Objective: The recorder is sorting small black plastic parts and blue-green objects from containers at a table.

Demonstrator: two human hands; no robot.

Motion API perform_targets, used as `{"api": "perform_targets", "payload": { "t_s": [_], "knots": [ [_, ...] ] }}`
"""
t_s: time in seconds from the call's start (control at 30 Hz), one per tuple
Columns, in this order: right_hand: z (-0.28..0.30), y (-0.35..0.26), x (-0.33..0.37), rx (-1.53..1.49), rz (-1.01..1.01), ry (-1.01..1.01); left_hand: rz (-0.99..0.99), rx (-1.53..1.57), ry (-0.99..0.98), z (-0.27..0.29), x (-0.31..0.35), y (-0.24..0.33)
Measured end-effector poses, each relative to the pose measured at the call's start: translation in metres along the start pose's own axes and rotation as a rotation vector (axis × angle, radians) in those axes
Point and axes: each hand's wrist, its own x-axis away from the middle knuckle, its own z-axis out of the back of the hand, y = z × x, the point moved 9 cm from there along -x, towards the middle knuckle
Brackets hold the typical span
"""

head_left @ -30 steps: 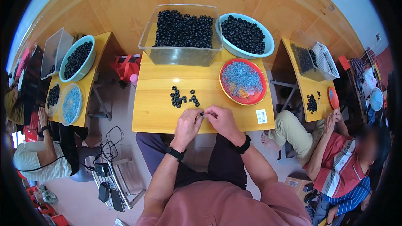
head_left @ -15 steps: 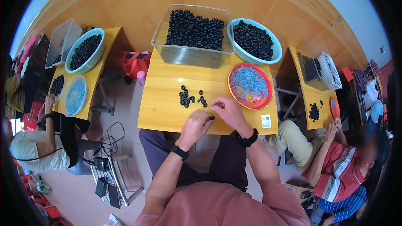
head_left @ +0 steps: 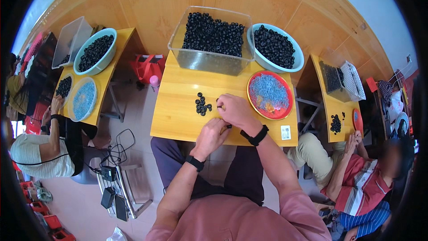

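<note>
My left hand [head_left: 211, 136] is closed near the table's front edge, pinching a small black ring [head_left: 228, 126] between thumb and fingers. Just beyond it and to the right, my right hand [head_left: 235, 110] is low over the table, fingers bent together. A black ring [head_left: 219, 106] shows at its fingertips, partly covered by them. Left of my right hand lies a loose group of several black rings [head_left: 203, 106]. A red round tray [head_left: 285, 114] with a yellow rim holds many small pale blue pieces [head_left: 267, 89] to the right of my hands.
At the table's back stand a clear plastic bin [head_left: 209, 65] and a light blue basin [head_left: 301, 58], both full of black rings. A white label [head_left: 286, 132] lies at the front right corner. People sit at yellow side tables [head_left: 126, 40] left and right, with similar containers.
My right hand has moved forward and left, onto the small right-hand group of rings, which it now mostly covers. My left hand keeps its ring. The whole view has shifted slightly.
</note>
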Motion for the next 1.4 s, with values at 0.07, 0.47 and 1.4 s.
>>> {"api": "perform_targets", "payload": {
  "t_s": [0.07, 0.47, 1.4],
  "knots": [
    [0.008, 0.016, 0.014, -0.145, -0.127, -0.004, 0.153, 0.046, -0.022, 0.0, -0.001, -0.008],
    [0.016, 0.031, 0.088, -0.335, -0.149, 0.228, 0.25, 0.162, 0.028, -0.003, 0.006, -0.028],
    [0.017, 0.012, 0.088, -0.246, -0.031, 0.223, 0.304, 0.178, -0.072, -0.009, 0.006, -0.033]
  ]
}}
